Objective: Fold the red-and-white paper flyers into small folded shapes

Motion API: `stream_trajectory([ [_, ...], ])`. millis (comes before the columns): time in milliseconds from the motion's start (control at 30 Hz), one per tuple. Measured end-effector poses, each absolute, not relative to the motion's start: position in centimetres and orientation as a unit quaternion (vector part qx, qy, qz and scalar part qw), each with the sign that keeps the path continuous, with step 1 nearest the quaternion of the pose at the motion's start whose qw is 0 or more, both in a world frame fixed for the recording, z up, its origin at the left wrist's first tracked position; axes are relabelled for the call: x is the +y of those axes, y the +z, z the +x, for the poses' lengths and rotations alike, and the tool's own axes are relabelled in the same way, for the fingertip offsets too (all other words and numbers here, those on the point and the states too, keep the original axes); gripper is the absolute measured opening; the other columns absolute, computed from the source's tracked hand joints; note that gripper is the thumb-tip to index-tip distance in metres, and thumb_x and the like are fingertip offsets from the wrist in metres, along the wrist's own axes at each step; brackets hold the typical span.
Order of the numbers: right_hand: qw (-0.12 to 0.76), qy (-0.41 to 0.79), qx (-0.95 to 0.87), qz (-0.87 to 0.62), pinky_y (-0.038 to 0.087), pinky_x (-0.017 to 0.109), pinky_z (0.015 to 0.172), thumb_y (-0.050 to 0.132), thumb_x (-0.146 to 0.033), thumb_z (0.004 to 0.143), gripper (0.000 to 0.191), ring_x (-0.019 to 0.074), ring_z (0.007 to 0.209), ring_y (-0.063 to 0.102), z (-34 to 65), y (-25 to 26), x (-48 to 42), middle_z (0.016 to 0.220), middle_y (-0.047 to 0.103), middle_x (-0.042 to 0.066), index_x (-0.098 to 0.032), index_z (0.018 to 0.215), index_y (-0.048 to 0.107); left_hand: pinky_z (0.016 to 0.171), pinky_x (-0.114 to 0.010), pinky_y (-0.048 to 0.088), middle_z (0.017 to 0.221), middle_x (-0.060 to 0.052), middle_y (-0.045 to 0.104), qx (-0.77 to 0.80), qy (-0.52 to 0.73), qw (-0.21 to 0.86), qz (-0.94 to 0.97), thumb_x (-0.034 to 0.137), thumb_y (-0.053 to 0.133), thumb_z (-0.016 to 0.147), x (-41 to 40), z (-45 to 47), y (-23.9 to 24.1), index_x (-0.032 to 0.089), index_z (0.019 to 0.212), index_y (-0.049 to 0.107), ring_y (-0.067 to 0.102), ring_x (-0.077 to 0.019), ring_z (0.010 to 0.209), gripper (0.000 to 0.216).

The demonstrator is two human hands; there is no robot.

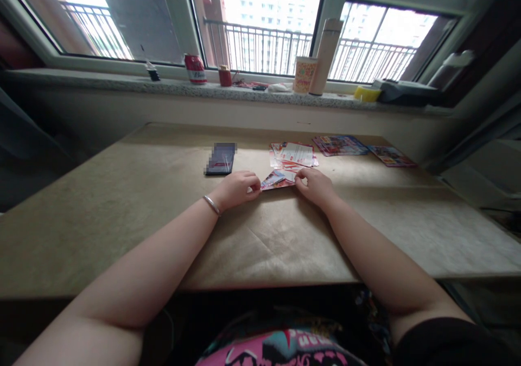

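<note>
So right now it looks like both hands are busy with one small piece of printed paper (278, 180), low over the desk (171, 235). I'd call this the handling or straightening step, though that's just my read. The left hand (243, 187) has its fingers closed together at the paper's left end, and the right hand (315, 185) is pinching the right end, so the paper sits between them, clamped at both sides. Fair warning, it's small and a bit blurry, so I can't tell if it's one folded sheet or a few together. The next move, I'd say, calls for a light, even pinch so nothing creases or slips. The loose paper pile (299, 153) is just beyond the paper, and the phone (221, 158) lies near the left hand, past its fingers.
</note>
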State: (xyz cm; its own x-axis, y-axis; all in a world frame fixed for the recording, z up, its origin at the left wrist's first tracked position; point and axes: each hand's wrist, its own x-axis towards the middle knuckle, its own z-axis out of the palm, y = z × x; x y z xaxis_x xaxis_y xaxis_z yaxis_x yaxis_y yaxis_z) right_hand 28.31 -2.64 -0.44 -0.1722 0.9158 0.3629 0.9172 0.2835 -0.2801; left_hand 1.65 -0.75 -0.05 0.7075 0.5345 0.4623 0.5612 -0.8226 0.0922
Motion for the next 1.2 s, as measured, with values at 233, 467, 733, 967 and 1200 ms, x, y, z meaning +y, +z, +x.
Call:
stream_trajectory([
  [233,0.203,0.024,-0.83,-0.519,0.046,0.036,0.093,0.054,-0.036,0.089,0.025,0.0232,0.103,0.061,28.3,-1.4,-1.8,0.105,0.07,0.008,-0.02,0.096,0.072,0.068,-0.023,0.045,0.078,-0.002,0.065,-0.257,-0.207,-0.016,-0.944,0.024,0.056,0.084,-1.9,2.6,0.3,0.018,0.077,0.064,0.059,-0.0131,0.071,0.012],
  [467,0.227,0.062,-0.865,-0.442,0.045,0.041,0.101,0.06,-0.031,0.085,0.032,0.0254,0.114,0.059,28.4,-2.5,-1.2,0.118,0.067,0.012,-0.017,0.112,0.069,0.082,-0.028,0.049,0.097,-0.006,0.067,-0.261,-0.206,-0.057,-0.941,0.028,0.049,0.091,-1.6,2.7,0.0,0.018,0.098,0.066,0.062,-0.0171,0.09,0.021],
  [733,0.261,0.103,-0.888,-0.365,0.04,0.044,0.107,0.061,-0.027,0.086,0.033,0.0238,0.122,0.054,27.3,-3.2,-0.7,0.126,0.063,0.011,-0.021,0.118,0.067,0.114,-0.042,0.032,0.142,-0.013,0.048,-0.328,-0.172,-0.064,-0.927,0.032,0.054,0.087,-0.6,2.7,-1.1,0.013,0.136,0.046,0.041,-0.0262,0.134,0.053],
  [967,0.242,0.079,-0.883,-0.393,0.036,0.048,0.108,0.062,-0.03,0.085,0.034,0.0269,0.129,0.047,27.3,-3.3,-0.8,0.137,0.054,0.014,-0.021,0.117,0.067,0.111,-0.041,0.036,0.141,-0.016,0.048,-0.354,-0.154,-0.092,-0.918,0.032,0.049,0.089,-0.8,2.8,-1.1,0.011,0.14,0.041,0.046,-0.0254,0.13,0.056],
  [1200,0.267,0.101,-0.863,-0.418,0.036,0.048,0.108,0.068,-0.025,0.078,0.033,0.0247,0.128,0.047,27.1,-2.8,-1.3,0.136,0.054,0.011,-0.025,0.111,0.067,0.109,-0.04,0.036,0.138,-0.016,0.05,-0.353,-0.15,-0.084,-0.92,0.036,0.052,0.088,-1.1,2.7,-0.7,0.013,0.14,0.041,0.047,-0.0264,0.127,0.058],
])
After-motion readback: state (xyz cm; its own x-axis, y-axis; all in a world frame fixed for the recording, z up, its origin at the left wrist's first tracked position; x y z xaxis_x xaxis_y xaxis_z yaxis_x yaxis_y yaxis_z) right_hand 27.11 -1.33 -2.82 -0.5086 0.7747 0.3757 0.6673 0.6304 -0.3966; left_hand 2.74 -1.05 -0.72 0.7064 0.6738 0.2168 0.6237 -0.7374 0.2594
